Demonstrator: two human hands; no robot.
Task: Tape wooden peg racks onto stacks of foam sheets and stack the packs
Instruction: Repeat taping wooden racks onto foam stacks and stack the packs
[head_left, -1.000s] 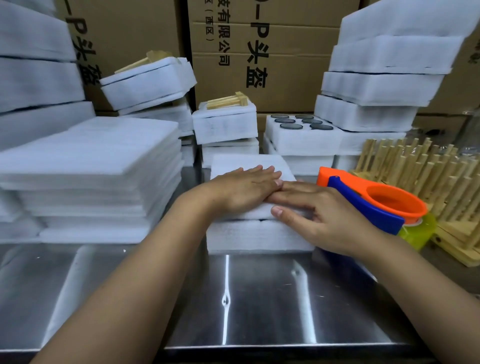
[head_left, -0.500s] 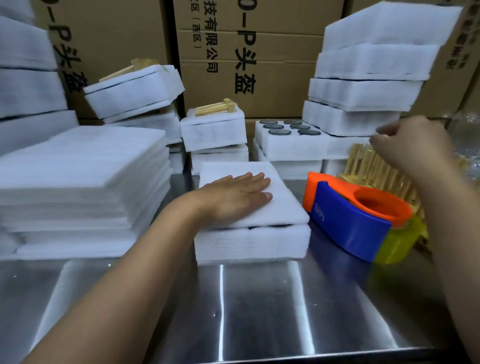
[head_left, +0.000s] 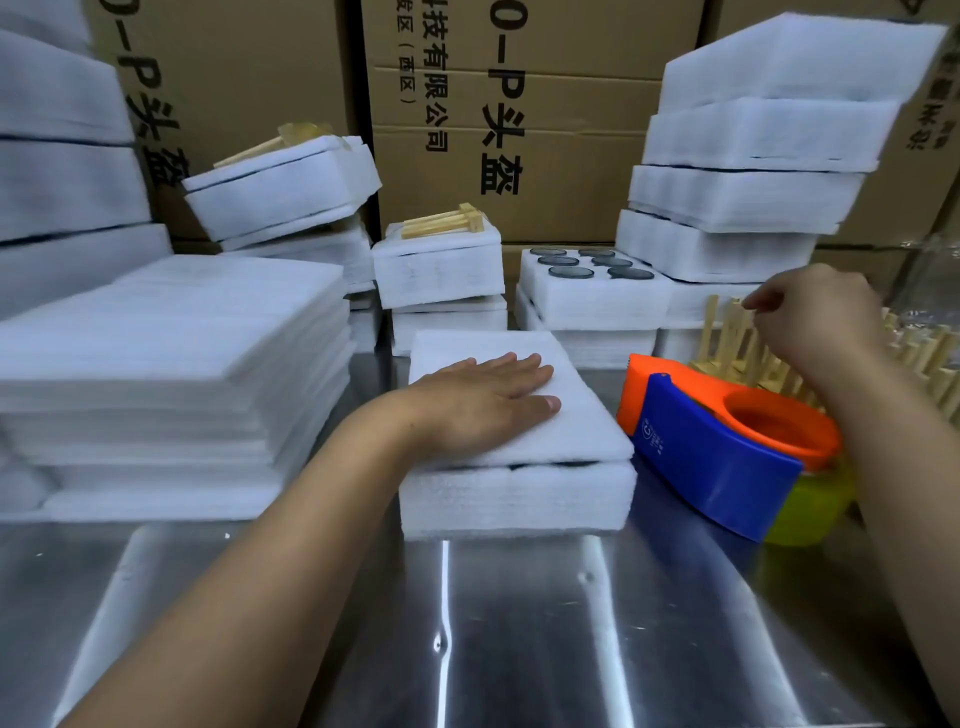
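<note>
White foam lies directly under the left hand (head_left: 483, 400): the palm and straight fingers press flat on the top sheet of the foam stack (head_left: 519, 493), and nothing is gripped. The top sheet sits slightly askew on the thicker block below it, with a dark gap along the front edge. This stack rests at the centre of the steel table (head_left: 519, 639).

The right hand (head_left: 815, 317) is raised at the right side, fingers curled, with its fingertips (head_left: 759, 303) at the tops of the upright pegs of the wooden peg racks (head_left: 727, 343). Whether a peg is actually pinched cannot be determined.

Just beside the foam stack, on its right, lies the tape dispenser (head_left: 717, 457), blue body with orange top. It leans on a yellow-green container (head_left: 815, 512), in front of the racks.

On the left, a wide pile of loose foam sheets (head_left: 171, 374) sits near the central stack. Behind the centre stand two finished packs (head_left: 439, 275), one on the other, the upper with a wooden rack on top. A tilted pack (head_left: 280, 197) lies further left. A foam tray with dark discs (head_left: 592, 296) sits behind the dispenser, below a leaning tower of foam blocks (head_left: 753, 182). Cardboard boxes (head_left: 519, 171) close the background.
</note>
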